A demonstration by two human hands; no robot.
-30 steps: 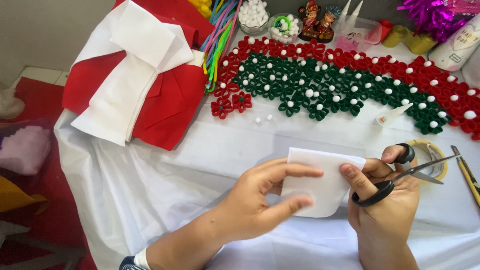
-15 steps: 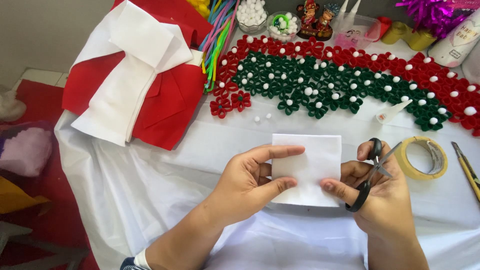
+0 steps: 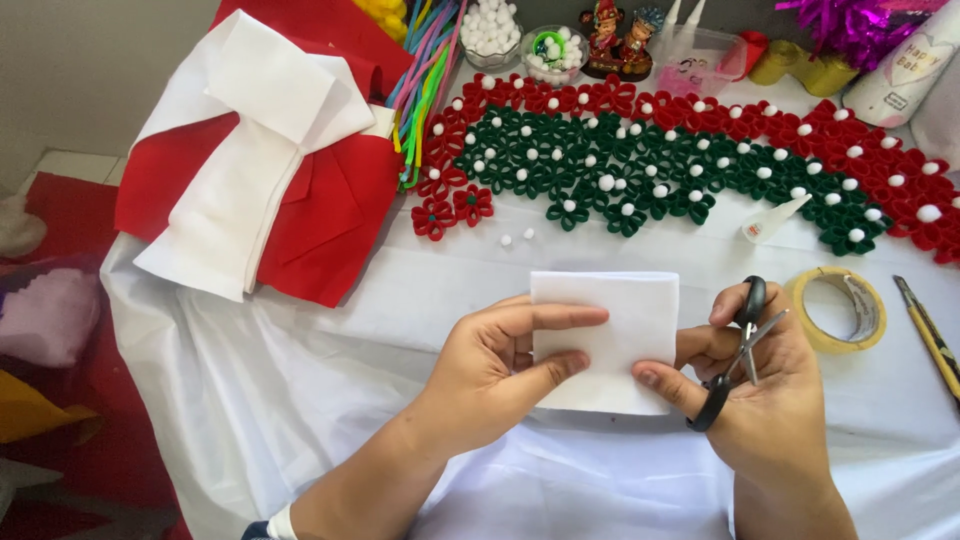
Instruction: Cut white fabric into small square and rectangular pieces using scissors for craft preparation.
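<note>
I hold a square piece of white felt (image 3: 612, 325) flat in front of me, over the white cloth on the table. My left hand (image 3: 495, 375) pinches its left edge, thumb underneath and fingers on top. My right hand (image 3: 755, 385) touches the lower right corner with its index finger. That same hand has black-handled scissors (image 3: 738, 345) hooked on its fingers, blades closed and pointing up and away from the felt.
A roll of tape (image 3: 840, 308) and a yellow cutter (image 3: 930, 335) lie to the right. Behind is a band of red and green felt flowers (image 3: 680, 165) with white pompoms, a small glue bottle (image 3: 772, 220), and a stack of red and white felt (image 3: 265, 160) at left.
The felt piece has been turned and raised from a tilted pose to lie square and level. My right hand swung the scissors from lying sideways to pointing up, and shifted to the felt's corner.
</note>
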